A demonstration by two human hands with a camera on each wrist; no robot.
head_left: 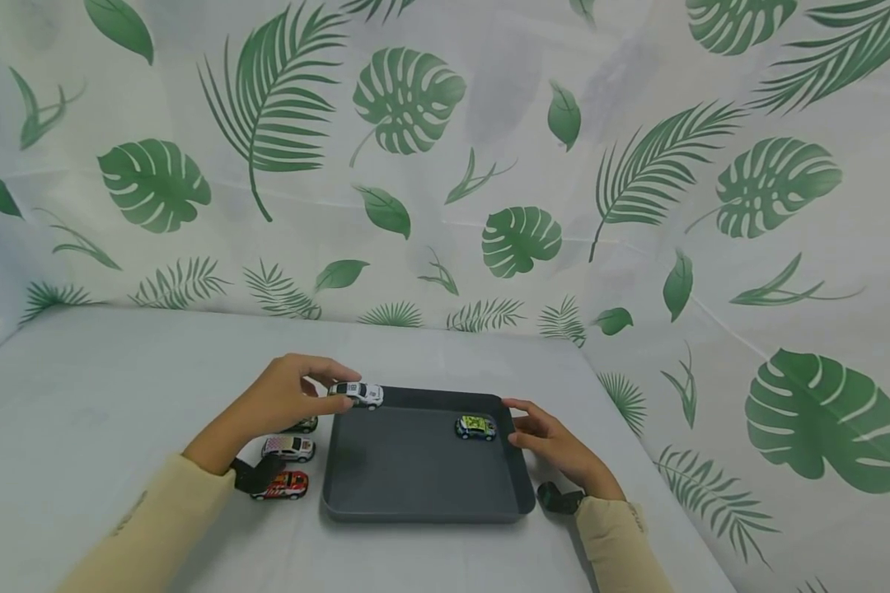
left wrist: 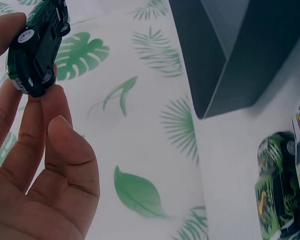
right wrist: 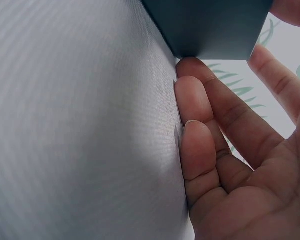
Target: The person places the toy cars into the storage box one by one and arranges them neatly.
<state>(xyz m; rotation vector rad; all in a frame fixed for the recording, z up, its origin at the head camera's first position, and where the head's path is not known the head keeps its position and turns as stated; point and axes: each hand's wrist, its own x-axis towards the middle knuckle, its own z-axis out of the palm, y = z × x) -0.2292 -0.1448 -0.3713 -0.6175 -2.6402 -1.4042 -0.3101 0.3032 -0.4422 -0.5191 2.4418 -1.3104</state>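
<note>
My left hand (head_left: 285, 397) pinches a white toy car (head_left: 363, 394) between thumb and fingers, just above the back left corner of a dark grey tray (head_left: 423, 482). In the left wrist view the car's dark underside (left wrist: 39, 52) shows beyond the fingertips of my left hand (left wrist: 45, 150). A yellow-green toy car (head_left: 476, 427) sits inside the tray, towards its back right. My right hand (head_left: 556, 449) touches the tray's right wall near the back corner. In the right wrist view, the fairly straight fingers of my right hand (right wrist: 240, 130) meet the tray wall (right wrist: 215, 30).
Left of the tray, on the white cloth, stand a red toy car (head_left: 285, 485), a white and pink one (head_left: 289, 448) and a green one (head_left: 306, 425), partly behind my left hand. A leaf-patterned cloth (head_left: 445, 247) rises behind the table.
</note>
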